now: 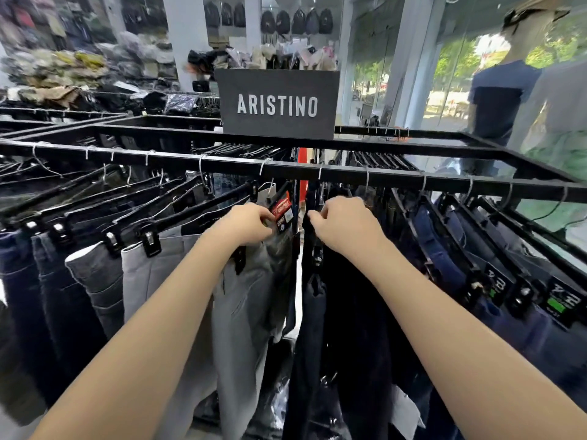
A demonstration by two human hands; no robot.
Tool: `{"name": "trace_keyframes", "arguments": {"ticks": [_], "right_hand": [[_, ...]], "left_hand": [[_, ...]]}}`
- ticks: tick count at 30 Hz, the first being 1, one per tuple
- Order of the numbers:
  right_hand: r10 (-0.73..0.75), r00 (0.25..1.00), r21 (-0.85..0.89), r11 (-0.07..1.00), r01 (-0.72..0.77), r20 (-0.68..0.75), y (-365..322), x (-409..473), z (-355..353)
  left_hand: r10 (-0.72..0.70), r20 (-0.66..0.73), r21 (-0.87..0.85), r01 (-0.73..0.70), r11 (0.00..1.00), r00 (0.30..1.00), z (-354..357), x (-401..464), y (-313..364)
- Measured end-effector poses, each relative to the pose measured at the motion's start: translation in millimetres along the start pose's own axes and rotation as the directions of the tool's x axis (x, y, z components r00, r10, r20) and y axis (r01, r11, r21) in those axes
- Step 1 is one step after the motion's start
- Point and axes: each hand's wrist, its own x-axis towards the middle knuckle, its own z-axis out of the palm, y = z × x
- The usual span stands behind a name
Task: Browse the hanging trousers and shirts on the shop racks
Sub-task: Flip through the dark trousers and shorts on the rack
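Parting racked trousers (pixel 254 296), hands (pixel 246 222) gripping.

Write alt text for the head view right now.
Two hands part hanging trousers on a black rack: the left hand grips grey trousers by their red tag, the right hand grips dark trousers. An ARISTINO sign stands behind.

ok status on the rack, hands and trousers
Left hand grips grey trousers at the red tag. Right hand grips dark trousers. Gap parted between them; nothing in the way.
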Motion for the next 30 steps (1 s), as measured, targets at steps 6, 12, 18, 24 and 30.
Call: {"name": "trace_keyframes", "arguments": {"ticks": [6,12,18,24,30], "right_hand": [[0.196,0.963,0.185,0.956,-0.229,0.184,2.5,13.2,10.4],[0.324,0.914,0.547,0.733,-0.405,0.243,7.8,17.0,27.8],[0.345,0.915,0.725,0.573,-0.383,0.210,-13.4,12.2,32.0],[0.359,0.902,0.734,0.542,-0.410,0.239,-28.7,20.2,32.8],[0.356,0.890,0.759,0.483,-0.436,0.285,-30.1,14.9,43.9]], "left_hand": [[0.002,0.071,-0.052,0.002,0.999,0.997,-4.5,5.3,-22.4],[0.075,0.113,-0.033,-0.071,0.997,0.991,-3.4,18.5,-40.9],[0.127,0.031,-0.154,-0.121,0.981,0.991,3.3,22.2,-49.5],[0.176,0.043,-0.239,-0.161,0.957,0.983,4.1,23.7,-58.8],[0.218,0.044,-0.223,-0.203,0.953,0.975,0.2,18.0,-60.4]]}}
